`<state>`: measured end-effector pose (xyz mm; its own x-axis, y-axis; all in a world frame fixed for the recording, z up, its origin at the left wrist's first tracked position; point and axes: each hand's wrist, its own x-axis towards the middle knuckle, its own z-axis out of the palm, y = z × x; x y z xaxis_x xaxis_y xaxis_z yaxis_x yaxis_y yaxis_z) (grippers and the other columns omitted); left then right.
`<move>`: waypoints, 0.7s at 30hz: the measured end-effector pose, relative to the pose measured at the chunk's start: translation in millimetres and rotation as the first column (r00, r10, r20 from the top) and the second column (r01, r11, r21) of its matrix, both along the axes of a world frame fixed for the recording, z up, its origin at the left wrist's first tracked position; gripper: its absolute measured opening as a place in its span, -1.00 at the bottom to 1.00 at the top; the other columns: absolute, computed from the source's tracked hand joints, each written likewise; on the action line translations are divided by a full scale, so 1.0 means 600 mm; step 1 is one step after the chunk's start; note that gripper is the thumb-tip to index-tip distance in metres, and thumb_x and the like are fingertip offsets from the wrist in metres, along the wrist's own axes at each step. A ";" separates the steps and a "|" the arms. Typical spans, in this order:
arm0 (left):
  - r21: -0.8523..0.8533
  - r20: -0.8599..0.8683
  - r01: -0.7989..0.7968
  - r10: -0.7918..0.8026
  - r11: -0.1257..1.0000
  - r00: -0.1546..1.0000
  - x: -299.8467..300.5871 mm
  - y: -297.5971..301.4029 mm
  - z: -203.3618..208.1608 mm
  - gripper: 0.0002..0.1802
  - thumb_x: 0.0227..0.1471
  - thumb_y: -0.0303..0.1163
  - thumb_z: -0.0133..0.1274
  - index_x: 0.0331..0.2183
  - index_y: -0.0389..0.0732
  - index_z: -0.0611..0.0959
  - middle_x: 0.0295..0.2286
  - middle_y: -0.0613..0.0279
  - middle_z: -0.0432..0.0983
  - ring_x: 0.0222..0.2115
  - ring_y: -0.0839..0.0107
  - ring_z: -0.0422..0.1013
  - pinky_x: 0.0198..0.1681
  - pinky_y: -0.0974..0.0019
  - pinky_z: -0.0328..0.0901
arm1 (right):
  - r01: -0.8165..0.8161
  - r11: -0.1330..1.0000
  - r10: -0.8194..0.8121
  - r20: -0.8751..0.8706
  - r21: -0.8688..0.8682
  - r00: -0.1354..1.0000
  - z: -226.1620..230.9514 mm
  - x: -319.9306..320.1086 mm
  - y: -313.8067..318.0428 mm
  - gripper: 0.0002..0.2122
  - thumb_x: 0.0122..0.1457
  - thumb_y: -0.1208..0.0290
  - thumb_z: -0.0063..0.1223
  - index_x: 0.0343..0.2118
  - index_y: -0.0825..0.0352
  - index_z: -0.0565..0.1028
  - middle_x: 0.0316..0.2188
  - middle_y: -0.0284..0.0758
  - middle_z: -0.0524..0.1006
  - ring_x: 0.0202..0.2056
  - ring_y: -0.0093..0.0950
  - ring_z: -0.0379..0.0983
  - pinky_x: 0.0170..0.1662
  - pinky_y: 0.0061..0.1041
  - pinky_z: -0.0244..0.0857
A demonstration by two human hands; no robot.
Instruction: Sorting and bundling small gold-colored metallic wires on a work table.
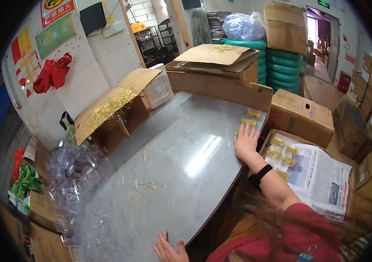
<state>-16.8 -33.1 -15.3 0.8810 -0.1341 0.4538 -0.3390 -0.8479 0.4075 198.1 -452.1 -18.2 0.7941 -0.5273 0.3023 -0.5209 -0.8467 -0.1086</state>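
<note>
My right hand [247, 142], with a black band on its wrist, reaches to the table's far right edge. Its fingers are stretched out and touch a short row of small packs of gold wire hooks [253, 113]; part of the row is hidden under the hand. My left hand [168, 249] rests at the near edge of the grey table [173, 131], fingers apart and holding nothing. Several loose gold wire hooks [140, 185] lie scattered on the tabletop. More hook packs [274, 153] sit on newspaper [321, 174] in a carton to the right.
A heap of clear plastic boxes [74, 174] covers the table's left side. Behind it, a cardboard shelter [111, 109] carries a pile of gold hooks. A white fan [157, 89] and cartons [212, 72] line the far edge. A closed carton [301, 115] stands at right.
</note>
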 end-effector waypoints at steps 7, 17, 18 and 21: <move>-0.056 -0.143 -0.072 0.063 0.996 0.988 0.011 0.016 -0.027 -0.20 0.28 -0.02 -0.02 0.26 -0.45 0.22 0.12 -0.04 0.44 0.21 -0.01 0.26 0.38 -0.16 -0.19 | -0.418 0.890 0.400 0.126 0.186 0.908 0.091 -0.039 0.079 -0.24 0.32 -0.16 -0.13 0.36 0.39 0.14 0.40 0.12 -0.01 0.41 0.09 -0.15 0.42 0.03 -0.24; -0.182 -0.092 -0.217 0.204 0.959 0.975 -0.029 0.086 0.024 -0.43 0.20 -0.23 0.11 0.10 -0.44 0.47 0.08 -0.16 0.43 0.13 -0.10 0.33 0.27 -0.18 0.11 | -0.865 0.159 0.980 0.032 0.476 0.197 0.164 0.230 0.329 -0.17 0.31 -0.30 -0.23 0.40 0.33 0.08 0.44 0.03 -0.11 0.44 -0.04 -0.19 0.45 -0.16 -0.19; -0.148 -0.065 -0.246 0.239 0.958 0.969 -0.032 0.097 0.022 -0.44 0.21 -0.24 0.10 0.10 -0.44 0.48 0.08 -0.17 0.43 0.13 -0.12 0.33 0.27 -0.18 0.12 | -0.853 0.164 0.983 -0.011 0.496 0.182 0.151 0.268 0.345 -0.16 0.30 -0.31 -0.22 0.40 0.33 0.08 0.44 0.03 -0.11 0.45 -0.05 -0.19 0.45 -0.16 -0.19; -0.111 -0.007 -0.296 0.298 0.949 0.955 -0.035 0.108 0.008 -0.47 0.23 -0.25 0.08 0.08 -0.46 0.50 0.08 -0.22 0.42 0.13 -0.16 0.32 0.25 -0.18 0.15 | -0.859 0.236 0.971 -0.079 0.455 0.225 0.102 0.380 0.367 -0.13 0.26 -0.33 -0.18 0.40 0.33 0.07 0.43 0.05 -0.07 0.45 -0.05 -0.19 0.45 -0.19 -0.18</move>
